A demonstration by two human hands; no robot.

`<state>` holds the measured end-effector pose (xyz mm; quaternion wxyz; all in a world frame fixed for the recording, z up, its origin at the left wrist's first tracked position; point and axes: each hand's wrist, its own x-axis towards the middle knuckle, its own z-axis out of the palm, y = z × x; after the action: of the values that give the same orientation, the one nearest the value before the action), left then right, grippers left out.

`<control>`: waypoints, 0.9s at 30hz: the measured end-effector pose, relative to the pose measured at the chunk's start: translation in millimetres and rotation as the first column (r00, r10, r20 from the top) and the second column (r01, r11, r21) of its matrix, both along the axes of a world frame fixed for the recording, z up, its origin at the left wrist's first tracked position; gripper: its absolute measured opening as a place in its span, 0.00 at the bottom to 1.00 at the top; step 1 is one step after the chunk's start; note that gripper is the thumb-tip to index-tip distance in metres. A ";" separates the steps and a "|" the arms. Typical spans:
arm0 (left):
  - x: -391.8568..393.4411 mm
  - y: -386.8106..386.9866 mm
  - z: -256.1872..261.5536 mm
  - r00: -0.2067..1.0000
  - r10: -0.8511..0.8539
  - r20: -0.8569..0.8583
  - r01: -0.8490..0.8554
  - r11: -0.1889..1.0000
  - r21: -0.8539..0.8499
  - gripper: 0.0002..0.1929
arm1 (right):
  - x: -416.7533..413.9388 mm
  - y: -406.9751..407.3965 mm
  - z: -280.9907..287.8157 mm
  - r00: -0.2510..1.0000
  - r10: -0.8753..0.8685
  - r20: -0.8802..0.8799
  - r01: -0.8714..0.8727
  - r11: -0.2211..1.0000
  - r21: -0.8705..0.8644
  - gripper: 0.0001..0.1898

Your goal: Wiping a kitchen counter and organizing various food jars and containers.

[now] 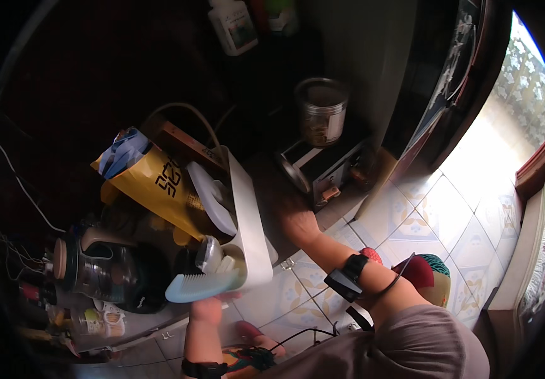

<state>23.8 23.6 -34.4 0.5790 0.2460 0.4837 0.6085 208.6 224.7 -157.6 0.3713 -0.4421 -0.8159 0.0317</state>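
Note:
A white plastic storage box [252, 227] stands on the dark tabletop, near the table's edge. It holds a yellow packet with a blue top [158, 184], a pale plastic piece [213, 199] and a light blue comb [201, 286]. My left hand [207, 309] is at the box's near end, just below the comb; its fingers are mostly hidden there, so its grip is unclear. My right hand [301, 225] reaches over the table to the right of the box, blurred, its fingers lost in shadow. Beyond it lie a round lid [294, 174] and a small orange-brown item [330, 193].
A clear jar [322, 113] stands at the back right. On the left are a glass jug [106, 267] and a tub of cotton swabs [113, 322]. A white bottle [234, 28] is at the far back. Tiled floor [395, 222] lies to the right.

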 end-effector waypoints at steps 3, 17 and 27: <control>4.4 3.8 2.7 0.999 0.015 -0.036 -0.014 0.999 0.030 0.29 | 10.6 -31.2 33.6 0.962 -0.068 -0.266 -0.024 0.944 -0.328 0.18; 8.2 8.2 15.9 0.996 0.018 -0.086 -0.023 0.999 -0.048 0.30 | 8.4 -135.9 119.8 0.540 0.431 -0.722 -0.562 0.824 0.072 0.25; 6.7 8.8 7.5 1.000 0.017 0.015 -0.016 1.000 -0.010 0.28 | -66.0 42.8 120.5 0.407 0.123 -0.905 -0.595 0.788 -0.160 0.20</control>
<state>30.6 32.4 -26.9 0.5789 0.2345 0.4843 0.6127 142.7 267.5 -37.1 0.5919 -0.2461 -0.5630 0.5217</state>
